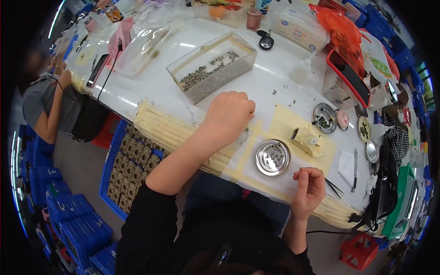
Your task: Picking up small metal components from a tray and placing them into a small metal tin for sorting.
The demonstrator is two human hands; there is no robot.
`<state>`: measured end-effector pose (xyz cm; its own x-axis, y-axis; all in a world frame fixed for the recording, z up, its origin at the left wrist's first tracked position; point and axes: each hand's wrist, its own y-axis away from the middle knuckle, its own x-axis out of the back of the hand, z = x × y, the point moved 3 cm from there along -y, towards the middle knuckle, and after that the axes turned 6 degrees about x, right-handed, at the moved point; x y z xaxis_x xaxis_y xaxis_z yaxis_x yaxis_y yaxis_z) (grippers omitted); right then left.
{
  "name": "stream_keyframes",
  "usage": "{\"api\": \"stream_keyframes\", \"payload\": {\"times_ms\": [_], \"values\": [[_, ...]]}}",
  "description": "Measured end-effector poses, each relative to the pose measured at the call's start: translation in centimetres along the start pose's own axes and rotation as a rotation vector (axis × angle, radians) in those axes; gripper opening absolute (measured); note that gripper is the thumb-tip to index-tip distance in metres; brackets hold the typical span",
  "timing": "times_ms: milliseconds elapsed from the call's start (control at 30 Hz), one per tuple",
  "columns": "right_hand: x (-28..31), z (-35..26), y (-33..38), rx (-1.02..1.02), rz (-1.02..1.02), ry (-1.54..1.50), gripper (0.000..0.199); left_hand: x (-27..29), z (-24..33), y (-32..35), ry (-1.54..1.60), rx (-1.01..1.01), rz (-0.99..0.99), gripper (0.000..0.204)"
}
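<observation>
My left hand (228, 113) is closed above the white table, between a clear box (224, 81) and a round metal dish (273, 172). Many small dark grey pieces lie in the box. More small pieces lie in the shiny dish. What the left fingers hold, if anything, is hidden. Beside the dish, my right hand (309, 193) is raised near the table's front edge, fingers curled toward the thumb. I cannot make out anything between them. A small block wrapped in yellow tape (308, 141) sits just beyond the dish.
At right are a second metal dish (325, 118) with dark pieces, tweezers (334, 187), a pen (355, 170) and a red-cased phone (349, 77). A blue crate (111, 189) of blocks with holes stands below the table's left side. Another person (48, 107) sits at far left.
</observation>
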<state>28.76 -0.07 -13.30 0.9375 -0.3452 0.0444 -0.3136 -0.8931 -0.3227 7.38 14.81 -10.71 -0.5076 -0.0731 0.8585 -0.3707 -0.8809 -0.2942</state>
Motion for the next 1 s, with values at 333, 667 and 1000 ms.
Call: {"api": "stream_keyframes", "payload": {"times_ms": [333,667,1000], "values": [[-0.2,0.1,0.0,0.031,-0.05,-0.024,0.007,-0.2,0.1,-0.2,0.053,0.022,0.019,0.014],[-0.1,0.1,0.1,0.028,-0.035,-0.016,0.006,1.1,4.2,3.0,1.101,0.222,0.098,0.008],[-2.9,-4.2,-2.4,0.491,-0.131,0.313,0.021,-1.6,6.2,5.7,1.731,0.424,-0.199,0.013]]}}
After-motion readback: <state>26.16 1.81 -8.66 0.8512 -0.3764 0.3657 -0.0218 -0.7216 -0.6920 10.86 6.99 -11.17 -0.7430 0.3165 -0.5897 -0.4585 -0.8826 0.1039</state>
